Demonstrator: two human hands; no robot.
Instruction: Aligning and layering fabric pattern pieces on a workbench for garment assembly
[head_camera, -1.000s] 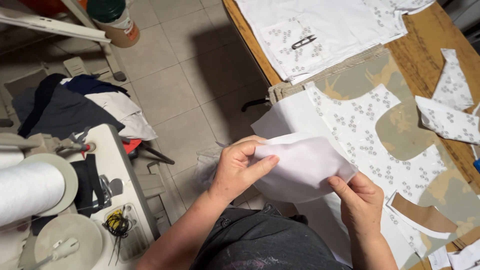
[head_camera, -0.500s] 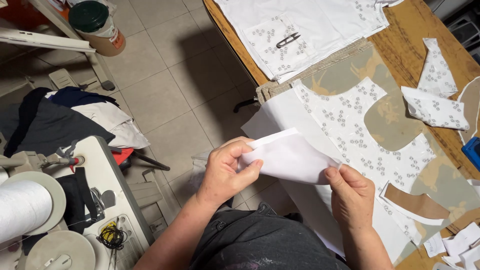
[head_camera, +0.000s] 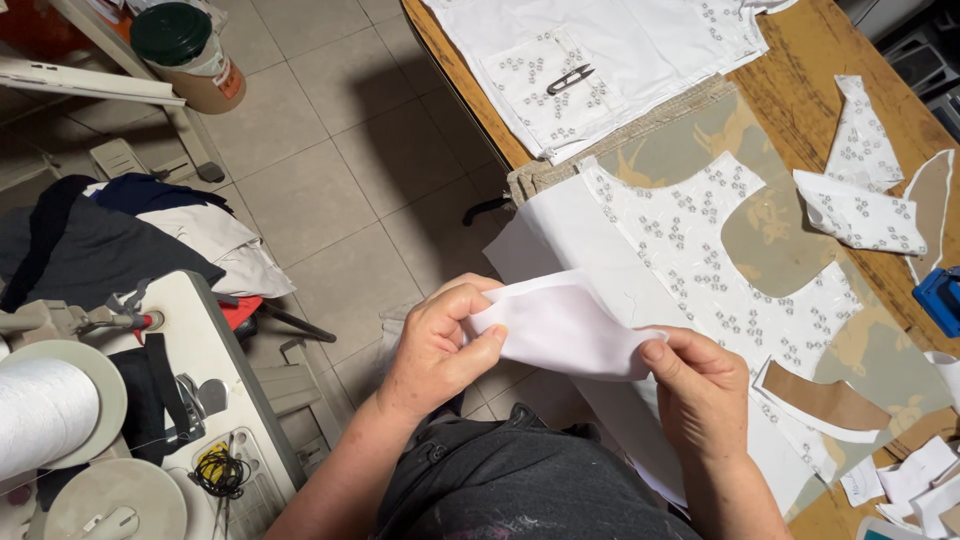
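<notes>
Left hand pinched shut on the left end of a plain white curved fabric piece; right hand clamped on its right end, thumb on top. Held taut above the lap, near the wooden table. Farther right, white patterned cut cloth; far, small thread snips.

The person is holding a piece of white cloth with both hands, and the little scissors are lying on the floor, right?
Not quite. Both hands, the left hand and right hand, do hold the white cloth, but the little scissors lie on the white patterned fabric on the wooden table, not the floor. The head view shows it.
</notes>
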